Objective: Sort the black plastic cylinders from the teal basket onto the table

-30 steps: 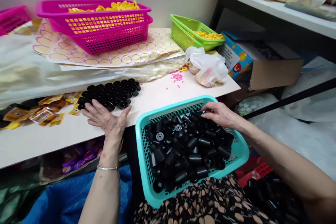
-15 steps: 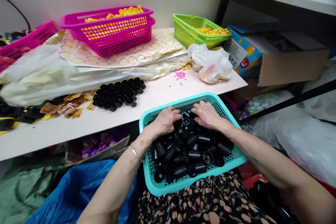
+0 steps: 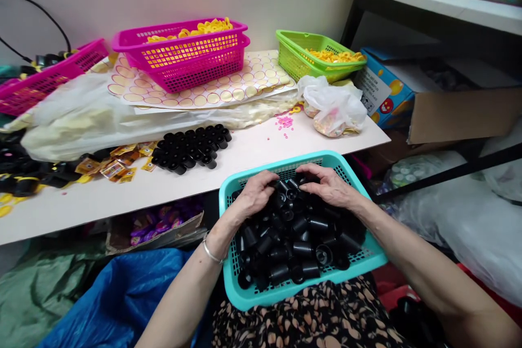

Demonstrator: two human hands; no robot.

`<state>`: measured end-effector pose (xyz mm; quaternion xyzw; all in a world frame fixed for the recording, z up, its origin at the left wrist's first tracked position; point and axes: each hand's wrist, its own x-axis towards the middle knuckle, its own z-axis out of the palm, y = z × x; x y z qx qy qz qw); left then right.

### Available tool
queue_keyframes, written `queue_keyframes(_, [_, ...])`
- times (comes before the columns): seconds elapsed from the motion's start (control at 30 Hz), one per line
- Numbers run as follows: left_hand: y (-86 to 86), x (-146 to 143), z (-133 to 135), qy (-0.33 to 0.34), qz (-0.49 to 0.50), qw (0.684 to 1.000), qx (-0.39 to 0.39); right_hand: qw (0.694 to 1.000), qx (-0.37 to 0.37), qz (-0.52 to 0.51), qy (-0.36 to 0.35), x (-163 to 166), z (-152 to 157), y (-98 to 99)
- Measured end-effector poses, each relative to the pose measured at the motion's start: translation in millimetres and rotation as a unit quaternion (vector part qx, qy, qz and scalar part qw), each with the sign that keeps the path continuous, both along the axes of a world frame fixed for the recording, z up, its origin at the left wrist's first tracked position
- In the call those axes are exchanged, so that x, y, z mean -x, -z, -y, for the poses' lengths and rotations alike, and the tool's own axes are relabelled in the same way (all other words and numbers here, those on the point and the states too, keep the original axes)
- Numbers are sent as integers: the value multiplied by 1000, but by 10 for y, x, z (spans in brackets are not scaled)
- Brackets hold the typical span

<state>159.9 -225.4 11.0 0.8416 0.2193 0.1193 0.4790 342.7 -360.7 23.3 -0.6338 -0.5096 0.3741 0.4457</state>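
A turquoise basket (image 3: 244, 300) rests on my lap against the table edge, filled with loose black plastic cups (image 3: 304, 249). Both hands are inside its far end. My left hand (image 3: 258, 191) has its fingers curled round a black cup (image 3: 281, 187) near the far rim. Close beside it, my right hand (image 3: 326, 185) pinches another black cup (image 3: 294, 184) between thumb and fingers. The two held cups nearly meet, and the fingers partly cover them. On the table stands a tight block of upright black cups (image 3: 190, 148), beyond the basket to the left.
A white table (image 3: 253, 147) carries a pink basket (image 3: 183, 54) and a green basket (image 3: 318, 57) with yellow pieces, orange packets (image 3: 118, 166), pink bits (image 3: 284, 122) and a plastic bag (image 3: 334, 109). A cardboard box (image 3: 460, 114) stands right; a blue sack (image 3: 118, 293) lies lower left.
My right hand has turned and raised a cup between thumb and fingers. My left hand stays close by, now with a cup at its fingertips. The view has shifted slightly.
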Motion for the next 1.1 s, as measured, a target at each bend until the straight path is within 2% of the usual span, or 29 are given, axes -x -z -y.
queue_keyframes(0.03, [-19, 10, 31, -45, 32, 994, 96, 1000, 3, -6, -7, 24, 13, -40])
queue_keyframes(0.1, [-66, 19, 91, -112, 80, 957, 254, 1000, 2, -9, -25, 75, 39, -110])
queue_keyframes(0.17, [-110, 18, 138, -143, 111, 923, 339, 999, -14, -7, -39, 130, 56, -156])
queue_keyframes(0.27, [-148, 13, 171, -160, 129, 900, 385, 998, -35, -27, -39, 216, 63, -174])
queue_keyframes(0.33, [-159, 12, 182, -171, 127, 890, 402, 993, -36, -109, -17, 268, 57, -162])
queue_keyframes(0.4, [-171, 11, 200, -181, 124, 882, 416, 970, -33, -239, 16, 308, 49, -146])
queue_keyframes(0.5, [-204, -1, 248, -190, 122, 870, 439, 915, -14, -400, 57, 333, 37, -125])
queue_keyframes(0.6, [-240, -33, 307, -192, 123, 860, 456, 878, -6, -469, 93, 331, 25, -103])
queue_keyframes(0.7, [-246, -75, 356, -185, 129, 859, 460, 867, -14, -485, 115, 345, 17, -81])
queue_keyframes(0.83, [-219, -107, 385, -183, 136, 856, 463, 869, -30, -479, 120, 401, 22, -84])
queue_keyframes(0.9, [-208, -99, 367, -183, 136, 859, 458, 885, -27, -447, 124, 393, 26, -92])
queue_keyframes(0.97, [-207, -70, 319, -193, 136, 865, 443, 924, -27, -353, 146, 322, 30, -87])
queue_keyframes(1.03, [-215, -22, 249, -213, 137, 867, 429, 965, -28, -196, 171, 188, 46, -63])
queue_keyframes(1.1, [-229, 42, 175, -230, 138, 861, 432, 983, -19, -46, 175, 23, 81, -26])
